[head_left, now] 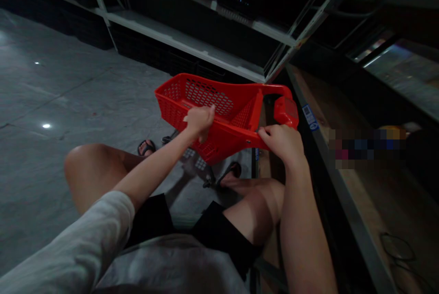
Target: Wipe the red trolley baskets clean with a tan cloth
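A red plastic shopping basket with perforated walls is tilted in the air above my knees. My left hand grips its near long rim, fingers curled over the edge. My right hand holds the basket's near right corner, just below the red handle block. The basket looks empty inside. My bare knees and sandalled feet show beneath it.
Grey metal shelving runs across the back. A wooden shelf board with a blue label lies to the right, close to the basket. A cable loop rests on that board. Grey concrete floor spreads left.
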Demonstrator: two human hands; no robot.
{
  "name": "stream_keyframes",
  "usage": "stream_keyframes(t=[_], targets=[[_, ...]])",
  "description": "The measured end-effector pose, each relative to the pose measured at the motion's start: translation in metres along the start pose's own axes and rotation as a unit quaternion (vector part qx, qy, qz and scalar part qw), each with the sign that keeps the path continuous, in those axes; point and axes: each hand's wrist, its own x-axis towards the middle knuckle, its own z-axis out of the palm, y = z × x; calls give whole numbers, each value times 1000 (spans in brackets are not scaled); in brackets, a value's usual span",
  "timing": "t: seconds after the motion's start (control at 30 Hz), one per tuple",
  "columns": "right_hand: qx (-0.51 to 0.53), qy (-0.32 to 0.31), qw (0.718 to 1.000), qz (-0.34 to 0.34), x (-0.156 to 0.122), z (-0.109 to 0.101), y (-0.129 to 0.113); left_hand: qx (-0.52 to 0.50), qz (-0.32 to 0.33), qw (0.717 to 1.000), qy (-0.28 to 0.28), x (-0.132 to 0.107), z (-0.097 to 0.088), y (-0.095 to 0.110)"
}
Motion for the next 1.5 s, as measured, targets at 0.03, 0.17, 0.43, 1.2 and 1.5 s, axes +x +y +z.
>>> stream_keyframes(t=[0.03, 0.17, 0.43, 1.2, 1.5], targets=[[-2, 3, 1000, 0, 0, 0, 0, -12, 25, 1000, -8, -9, 3, 28], [-7, 3, 1000, 6, -2, 1, 3, -82, 131, 988, 4, -37, 1, 104], [14, 25, 999, -34, 6, 9, 25, 14, 335, 941, -40, -30, -6, 10], [14, 22, 999, -36, 29, 14, 34, 10, 424, 902, -84, 3, 4, 66], [39, 51, 997, -32, 21, 17, 32, -45, 257, 960, -98, 4, -17, -40]])
